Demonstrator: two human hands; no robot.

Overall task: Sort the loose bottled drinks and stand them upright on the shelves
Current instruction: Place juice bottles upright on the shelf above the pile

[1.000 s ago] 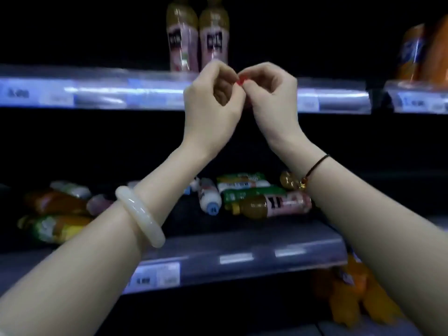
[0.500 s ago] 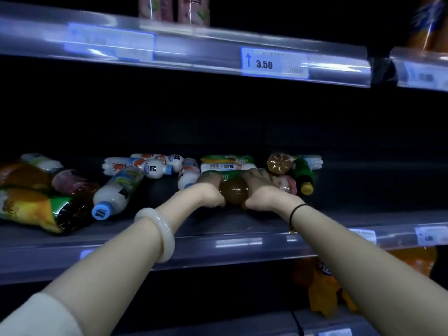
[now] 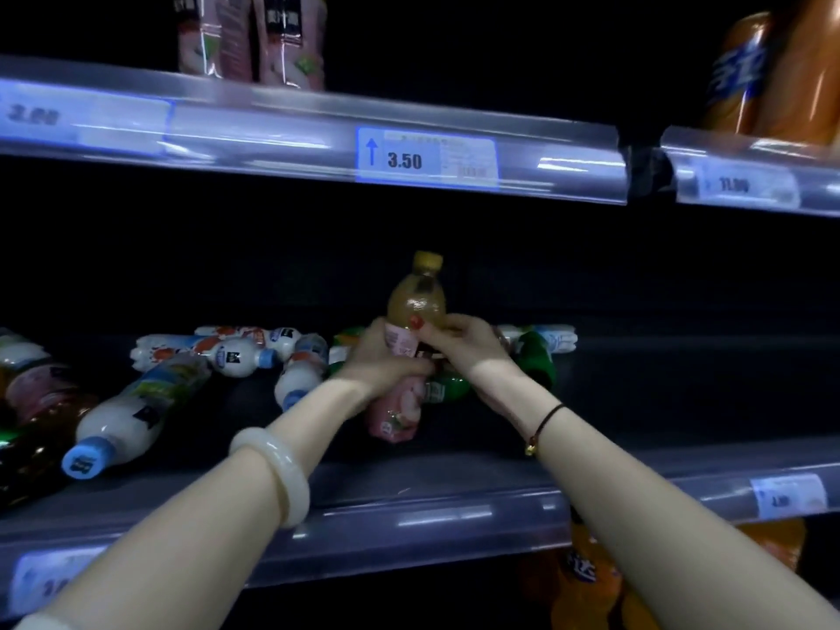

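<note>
A: Both hands are on one bottle (image 3: 416, 306) here, the pink-labelled one with the yellow cap, held upright above the middle shelf (image 3: 454, 511). The left hand (image 3: 386, 361) has its fingers clamped round the label, and the right hand (image 3: 459, 343) is clamped on it from the other side, thumb at the shoulder.

B: It is clear of the shelf floor, by the look of it. The trick now, I'd say, is to keep it vertical and carry it up beside the matching pink bottles (image 3: 252, 38) on the top shelf (image 3: 272, 125), setting the base flat before letting go.

A: Plenty left, too. White bottles (image 3: 136, 416) and a green bottle (image 3: 538, 356) lie on their sides behind and to the left.

B: The place is dark, with clear price rails catching the light, and orange bottles (image 3: 772, 75) stand at upper right.
</note>
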